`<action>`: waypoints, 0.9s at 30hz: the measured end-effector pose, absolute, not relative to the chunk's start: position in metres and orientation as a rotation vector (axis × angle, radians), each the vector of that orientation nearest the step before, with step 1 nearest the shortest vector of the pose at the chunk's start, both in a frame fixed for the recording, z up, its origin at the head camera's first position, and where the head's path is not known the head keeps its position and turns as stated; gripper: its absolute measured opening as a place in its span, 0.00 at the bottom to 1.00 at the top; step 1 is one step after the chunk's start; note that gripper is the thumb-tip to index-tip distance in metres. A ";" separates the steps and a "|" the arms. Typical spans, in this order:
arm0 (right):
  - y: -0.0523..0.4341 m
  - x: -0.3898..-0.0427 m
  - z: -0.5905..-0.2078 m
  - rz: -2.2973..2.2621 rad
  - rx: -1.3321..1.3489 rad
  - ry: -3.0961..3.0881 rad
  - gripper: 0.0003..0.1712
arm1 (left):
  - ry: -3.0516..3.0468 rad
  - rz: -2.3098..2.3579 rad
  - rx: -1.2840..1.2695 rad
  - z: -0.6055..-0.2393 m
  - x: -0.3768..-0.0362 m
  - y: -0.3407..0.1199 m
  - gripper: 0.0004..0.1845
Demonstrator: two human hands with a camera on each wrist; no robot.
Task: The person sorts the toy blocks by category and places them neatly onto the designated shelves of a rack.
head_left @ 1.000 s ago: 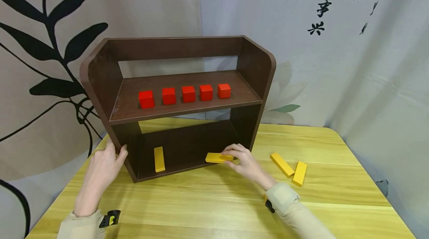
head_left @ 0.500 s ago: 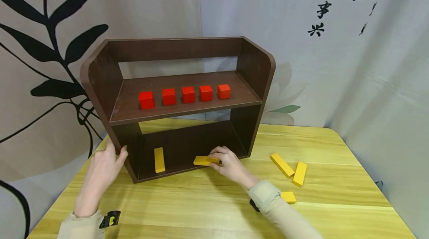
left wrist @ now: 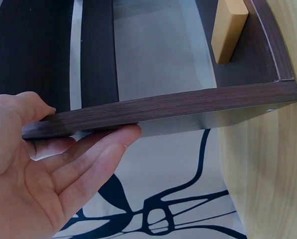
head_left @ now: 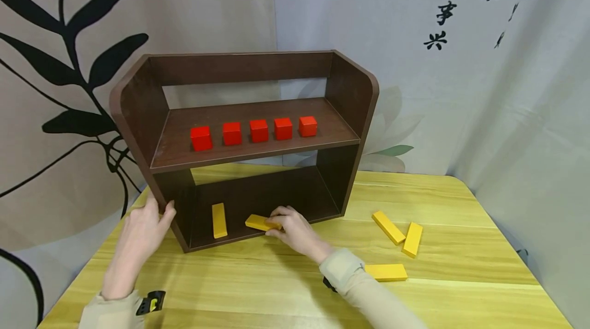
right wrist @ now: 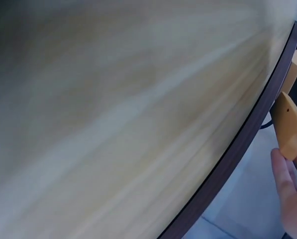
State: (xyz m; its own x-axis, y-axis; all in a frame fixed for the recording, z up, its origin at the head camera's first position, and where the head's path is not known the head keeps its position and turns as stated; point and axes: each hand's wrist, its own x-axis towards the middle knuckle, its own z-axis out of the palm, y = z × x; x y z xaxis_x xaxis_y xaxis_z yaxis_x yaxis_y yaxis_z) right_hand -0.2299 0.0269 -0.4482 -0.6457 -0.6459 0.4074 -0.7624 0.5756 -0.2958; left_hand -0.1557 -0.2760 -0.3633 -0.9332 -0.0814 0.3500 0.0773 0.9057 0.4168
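Observation:
A dark brown two-tier shelf (head_left: 239, 68) stands on the table. My left hand (head_left: 144, 230) grips the edge of its left side panel (left wrist: 173, 105), thumb on the inner face and fingers along the outer one. My right hand (head_left: 295, 232) pinches a long yellow block (head_left: 256, 222) by its right end, over the front of the lower tier. To the left of it, another yellow block (head_left: 219, 220) lies in the lower tier, pointing front to back. In the right wrist view the held block (right wrist: 288, 124) shows at the right edge, partly cut off with the fingers.
Several red cubes (head_left: 259, 130) sit in a row on the upper tier. Two yellow blocks (head_left: 388, 227) lie close together on the wooden table (head_left: 461, 247) right of the shelf. Another yellow block (head_left: 389, 272) lies nearer, partly behind the right sleeve. Printed curtains hang behind.
My right hand has moved left along the lower tier with the yellow block, closer to the block lying there. The near yellow block on the table has come into view. My left hand stays put.

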 end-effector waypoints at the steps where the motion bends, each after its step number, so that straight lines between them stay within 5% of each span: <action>1: 0.025 -0.230 -0.448 0.662 1.180 -2.556 0.16 | -2.705 -0.613 0.002 -0.363 -0.156 -0.276 0.21; 27: 0.003 -0.225 -0.450 0.393 1.285 -2.841 0.27 | -2.703 -0.614 -0.012 -0.364 -0.156 -0.276 0.22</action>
State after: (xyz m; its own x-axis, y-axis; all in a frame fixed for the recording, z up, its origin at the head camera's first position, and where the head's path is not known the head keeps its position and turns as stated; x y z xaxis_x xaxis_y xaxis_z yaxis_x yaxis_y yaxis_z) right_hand -0.2253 0.0029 -0.4500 -0.6657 -0.7393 0.1014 -0.7391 0.6344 -0.2263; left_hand -0.1556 -0.2761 -0.3637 -0.9324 -0.0719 0.3542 0.0883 0.9050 0.4161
